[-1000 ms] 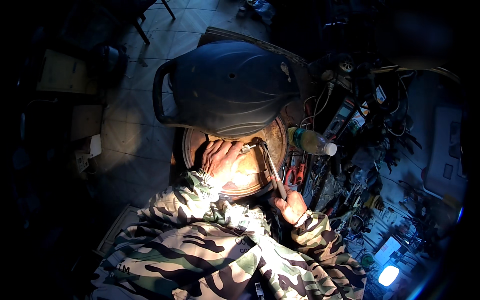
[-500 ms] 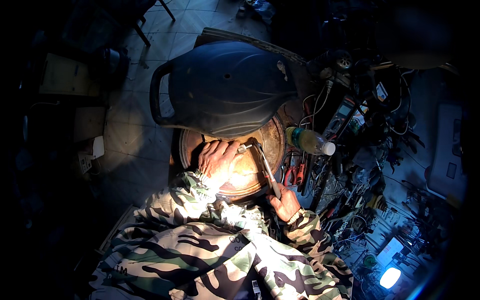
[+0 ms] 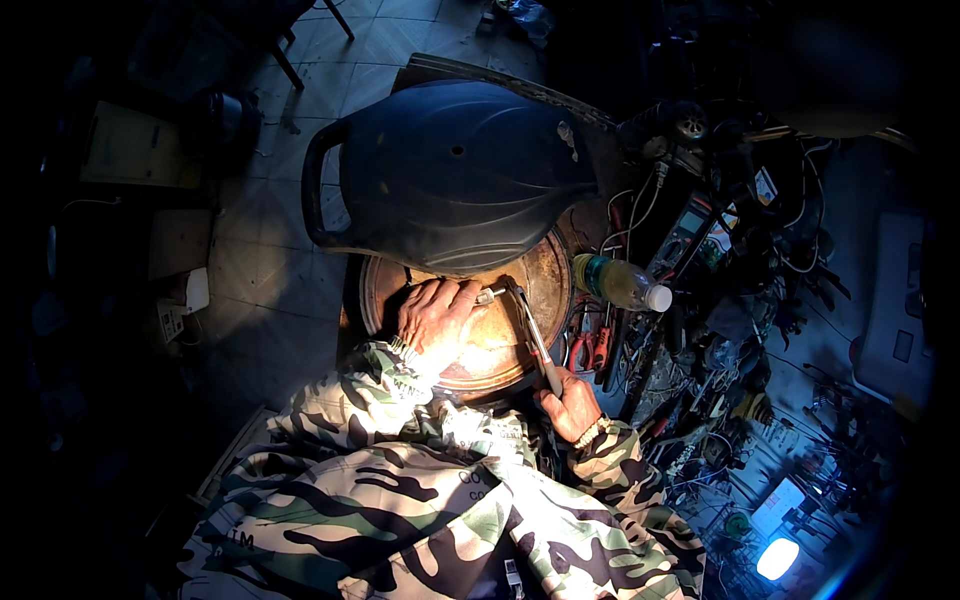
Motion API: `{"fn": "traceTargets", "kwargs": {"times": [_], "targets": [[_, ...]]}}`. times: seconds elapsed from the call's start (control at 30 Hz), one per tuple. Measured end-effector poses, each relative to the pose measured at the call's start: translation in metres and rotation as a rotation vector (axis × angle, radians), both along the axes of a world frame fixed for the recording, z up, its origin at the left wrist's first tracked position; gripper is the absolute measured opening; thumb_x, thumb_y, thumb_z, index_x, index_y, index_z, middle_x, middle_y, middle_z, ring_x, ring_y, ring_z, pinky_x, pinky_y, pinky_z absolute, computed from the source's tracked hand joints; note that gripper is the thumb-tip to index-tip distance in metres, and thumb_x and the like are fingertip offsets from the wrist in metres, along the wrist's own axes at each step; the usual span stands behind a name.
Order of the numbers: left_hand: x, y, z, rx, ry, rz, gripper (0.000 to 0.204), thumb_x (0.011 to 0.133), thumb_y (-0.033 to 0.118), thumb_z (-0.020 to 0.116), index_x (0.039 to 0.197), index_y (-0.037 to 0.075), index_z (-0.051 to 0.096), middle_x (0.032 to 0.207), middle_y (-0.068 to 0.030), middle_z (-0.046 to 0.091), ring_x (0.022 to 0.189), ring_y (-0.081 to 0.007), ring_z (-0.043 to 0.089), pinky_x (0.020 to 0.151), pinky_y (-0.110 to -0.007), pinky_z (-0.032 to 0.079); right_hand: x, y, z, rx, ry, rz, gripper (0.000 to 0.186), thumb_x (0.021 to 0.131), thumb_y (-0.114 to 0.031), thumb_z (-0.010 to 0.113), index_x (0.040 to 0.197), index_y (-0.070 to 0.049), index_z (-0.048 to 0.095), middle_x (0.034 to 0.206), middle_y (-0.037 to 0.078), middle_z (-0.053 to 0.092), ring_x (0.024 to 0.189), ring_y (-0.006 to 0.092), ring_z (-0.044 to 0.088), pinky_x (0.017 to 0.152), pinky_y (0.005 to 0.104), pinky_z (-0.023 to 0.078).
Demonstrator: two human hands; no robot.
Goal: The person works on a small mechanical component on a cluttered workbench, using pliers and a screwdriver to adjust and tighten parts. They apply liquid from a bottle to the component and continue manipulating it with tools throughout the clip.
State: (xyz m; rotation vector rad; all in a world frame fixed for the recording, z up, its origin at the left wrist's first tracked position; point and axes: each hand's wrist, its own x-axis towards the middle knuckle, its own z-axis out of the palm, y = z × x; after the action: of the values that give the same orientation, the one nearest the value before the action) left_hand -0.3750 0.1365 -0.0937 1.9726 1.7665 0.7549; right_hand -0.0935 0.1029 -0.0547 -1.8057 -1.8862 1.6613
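Observation:
My left hand (image 3: 437, 322) lies over the left part of a round rusty metal drum top (image 3: 490, 372). Its fingers are curled closed around a short silvery metal fitting (image 3: 487, 297) that pokes out toward the right. My right hand (image 3: 571, 406) is closed on the lower handle of a long-handled metal tool (image 3: 538, 345), like pliers or a wrench. The dark head of this tool meets the fitting's end near the middle of the drum top. A large black moulded plastic shell (image 3: 450, 170) with a loop handle covers the far part of the drum.
Right of the drum lie a clear bottle (image 3: 622, 283) with a white cap, red-handled pliers (image 3: 582, 345) and a multimeter (image 3: 688, 228). Tangled tools and cables fill the right side. A bright lamp (image 3: 777, 559) glows at lower right. Boxes (image 3: 140, 145) stand at left on the tiled floor.
Hands, tool and fitting hold practically the same place. The whole view has shifted very slightly.

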Motion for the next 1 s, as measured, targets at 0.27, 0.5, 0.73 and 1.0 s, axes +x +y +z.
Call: {"fn": "traceTargets", "kwargs": {"times": [0.27, 0.5, 0.73, 1.0], "targets": [[-0.002, 0.0, 0.003, -0.016, -0.024, -0.001, 0.038, 0.087, 0.023, 0.076, 0.119, 0.005, 0.068, 0.107, -0.0137, 0.066, 0.093, -0.0356, 0.067, 0.08, -0.045, 0.056, 0.003, 0.004, 0.0, -0.061, 0.023, 0.01, 0.042, 0.086, -0.03, 0.063, 0.111, 0.004, 0.063, 0.08, 0.024, 0.061, 0.076, 0.0415, 0.064, 0.072, 0.0456, 0.05], [0.0, -0.001, 0.004, -0.152, -0.188, 0.064, 0.037, 0.09, 0.024, 0.075, 0.118, 0.002, 0.067, 0.109, -0.0164, 0.068, 0.094, -0.0383, 0.069, 0.079, -0.043, 0.057, 0.004, 0.0, -0.01, -0.152, -0.042, -0.091, 0.032, 0.082, -0.022, 0.065, 0.098, 0.005, 0.061, 0.082, 0.028, 0.062, 0.079, 0.0463, 0.063, 0.072, 0.0473, 0.048], [-0.005, 0.008, 0.006, -0.293, -0.431, 0.041, 0.026, 0.089, 0.017, 0.075, 0.11, 0.002, 0.07, 0.104, -0.019, 0.072, 0.092, -0.0392, 0.07, 0.08, -0.044, 0.057, 0.009, 0.002, -0.014, -0.139, -0.056, -0.014, 0.029, 0.081, -0.019, 0.064, 0.095, 0.006, 0.06, 0.073, 0.029, 0.058, 0.074, 0.048, 0.062, 0.069, 0.0492, 0.047], [0.002, 0.008, 0.022, -0.459, -0.371, 0.206, 0.025, 0.089, 0.019, 0.078, 0.102, 0.0, 0.07, 0.093, -0.0195, 0.075, 0.09, -0.0361, 0.074, 0.081, -0.041, 0.058, 0.004, 0.004, -0.009, -0.049, -0.071, 0.008, 0.027, 0.08, -0.016, 0.063, 0.097, 0.005, 0.061, 0.07, 0.031, 0.057, 0.075, 0.0519, 0.062, 0.066, 0.0495, 0.048]]}}
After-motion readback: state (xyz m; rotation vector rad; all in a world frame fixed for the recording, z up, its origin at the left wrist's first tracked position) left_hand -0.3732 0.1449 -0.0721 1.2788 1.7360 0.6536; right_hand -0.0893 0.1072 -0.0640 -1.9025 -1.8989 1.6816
